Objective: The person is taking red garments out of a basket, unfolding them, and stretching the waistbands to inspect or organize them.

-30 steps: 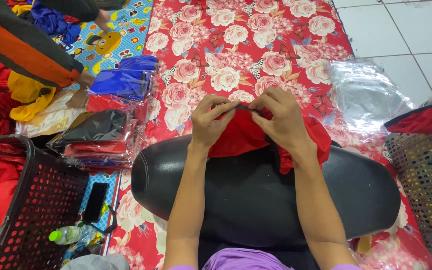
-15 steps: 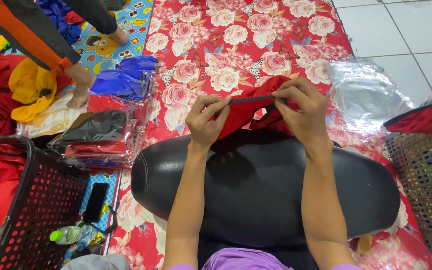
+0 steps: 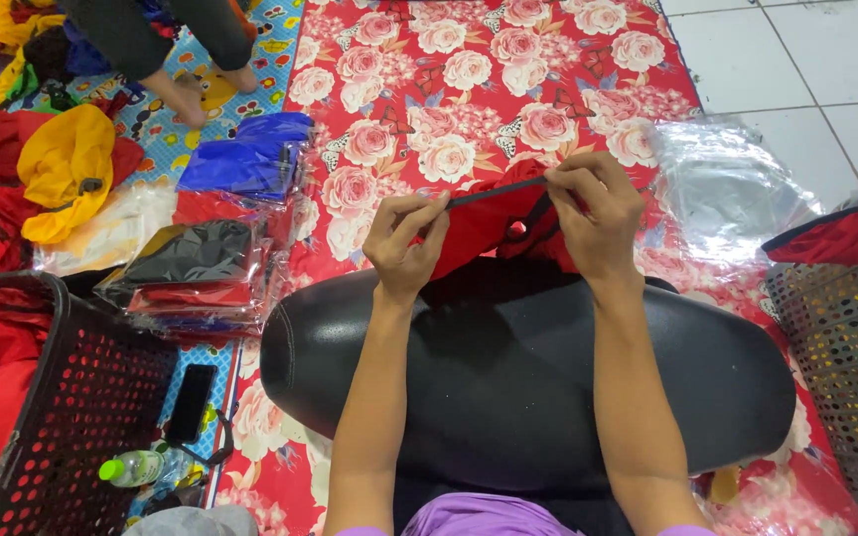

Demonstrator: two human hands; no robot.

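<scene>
A perforated black plastic basket (image 3: 71, 417) stands at the left, beside a stack of glossy bagged garments (image 3: 201, 273). The left hand (image 3: 407, 238) pinches one end of a thin dark strap (image 3: 494, 195) on the soft red fabric garment (image 3: 489, 223); the right hand (image 3: 593, 213) pinches the other. The strap runs taut, left-to-right, rising slightly rightward, above the smooth black oval cushion (image 3: 508, 377). Crinkled clear plastic bags (image 3: 727, 189) lie right.
</scene>
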